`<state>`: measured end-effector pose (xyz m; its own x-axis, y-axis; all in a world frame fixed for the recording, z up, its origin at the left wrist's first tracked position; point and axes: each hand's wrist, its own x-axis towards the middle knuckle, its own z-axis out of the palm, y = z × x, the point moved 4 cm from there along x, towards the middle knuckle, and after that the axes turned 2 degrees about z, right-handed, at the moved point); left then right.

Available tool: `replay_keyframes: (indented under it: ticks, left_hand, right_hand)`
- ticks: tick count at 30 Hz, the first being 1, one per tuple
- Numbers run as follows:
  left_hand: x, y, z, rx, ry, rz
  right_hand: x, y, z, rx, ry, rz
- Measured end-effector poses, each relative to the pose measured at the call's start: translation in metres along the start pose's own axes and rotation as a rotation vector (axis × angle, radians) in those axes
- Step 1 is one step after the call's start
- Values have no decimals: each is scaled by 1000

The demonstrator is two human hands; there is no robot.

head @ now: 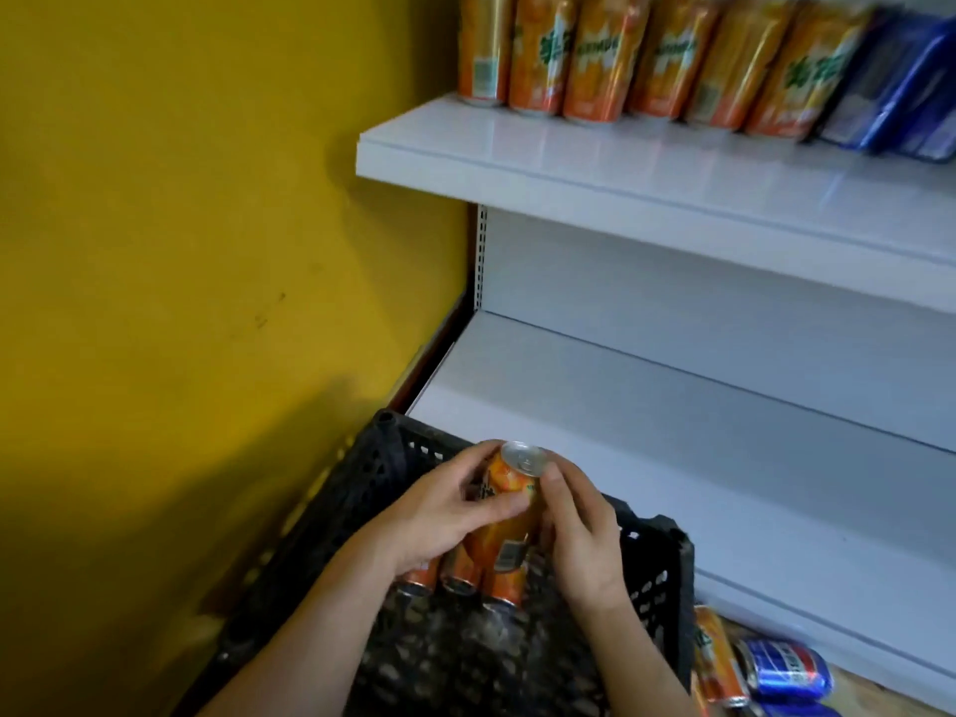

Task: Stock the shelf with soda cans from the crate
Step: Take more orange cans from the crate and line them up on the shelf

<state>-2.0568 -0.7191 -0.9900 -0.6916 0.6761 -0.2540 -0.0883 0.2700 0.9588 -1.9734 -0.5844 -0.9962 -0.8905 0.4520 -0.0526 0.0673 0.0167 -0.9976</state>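
1. Orange can [509, 501] is held over the black crate [667, 571], top end [521, 458] tilted up toward the shelf; both hands are on it
2. Left hand [439, 514]: fingers curled round the can body, thumb across the front. Right hand [582, 530]: fingers wrapped on the other side, index tip near the rim
3. Handling, my read: rigid thin aluminium, probably full so moderately heavy, smooth printed wall so it may slip, and it dents if squeezed or dropped. Grip mid-body with one hand, not by the rim, and set it base down
4. Count in crate: three more orange cans [460, 574] lying side by side under the hands; anything further is hidden by the arms
5. Upper shelf [569, 157]: six orange cans [605, 54] in the front row, blue packs [900, 90] to their right, too blurred to count
6. Lower shelf [672, 458] just behind the crate shows no cans
7. Floor, right of crate: one orange can [716, 654] and at least two blue cans [789, 670], partly cut off
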Motion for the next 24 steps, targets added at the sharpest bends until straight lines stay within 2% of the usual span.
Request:
replay_keyframes:
  ticks: [2, 6, 9, 12, 15, 17, 19, 22, 24]
  left_hand:
    - [-1, 34, 9, -68, 52, 83]
    - [-6, 108, 21, -115, 165, 281]
    - [-5, 166, 27, -161, 181, 397]
    - [2, 218, 32, -130, 193, 459]
    - [13, 265, 27, -41, 335, 500]
    - [22, 293, 19, 178, 492, 511]
    - [40, 309, 12, 545, 563, 437]
    - [79, 303, 4, 1016, 400, 174]
    - [99, 294, -1, 1174, 253, 46]
  right_hand:
    - [3, -27, -15, -12, -13, -45]
    - [9, -86, -38, -267, -40, -204]
    - [17, -142, -49, -399, -49, -336]
    - [29, -195, -66, -456, 35, -405]
    - [41, -237, -82, -500, 157, -423]
    - [53, -259, -92, -483, 236, -425]
    - [68, -277, -99, -466, 304, -418]
    - [95, -293, -106, -490, 362, -381]
    - [116, -297, -110, -505, 382, -350]
